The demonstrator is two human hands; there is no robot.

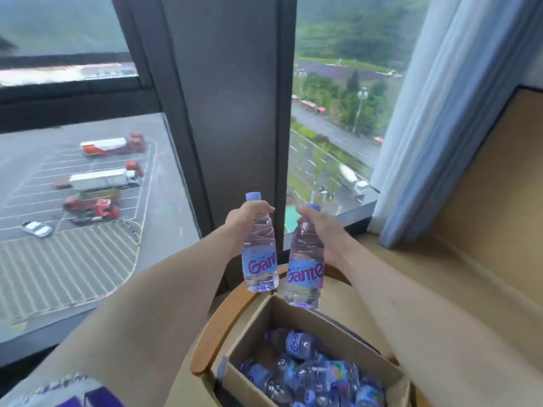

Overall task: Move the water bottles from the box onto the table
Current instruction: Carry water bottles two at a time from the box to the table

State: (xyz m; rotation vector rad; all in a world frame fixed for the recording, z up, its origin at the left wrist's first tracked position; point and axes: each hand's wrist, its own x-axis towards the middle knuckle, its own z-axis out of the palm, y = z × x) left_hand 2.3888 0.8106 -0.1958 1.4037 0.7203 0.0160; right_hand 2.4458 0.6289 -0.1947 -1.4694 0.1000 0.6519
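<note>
a: where are the water bottles right now?

b: two are up in the air. the left hand (245, 214) is wrapped around the neck and shoulder of the left bottle (260, 249), just under its purple cap. the right hand (318, 230) is closed the same way around the upper part of the right bottle (304, 267). both bottles hang nearly upright, labels facing the camera, close beside each other but not touching as far as i can see.

a: and the rest of them?

b: below both hands, toward the person, sits an open cardboard box (258, 327). a heap of bottles (311, 371) lies in it on their sides, jumbled. the base of the right bottle is just above the box's far edge; the base of the left bottle hangs a little beyond that edge.

a: what is the box on?

b: a round worktop (223, 321) with a wooden rim. the box covers most of what shows of it.

a: anything further out?

b: beyond the hands there's a dark window frame (226, 98) with glass on both sides. to the right of the right hand hangs a pale curtain (440, 113), and under that forearm runs a tan padded seat (426, 274). both forearms are bare.
</note>
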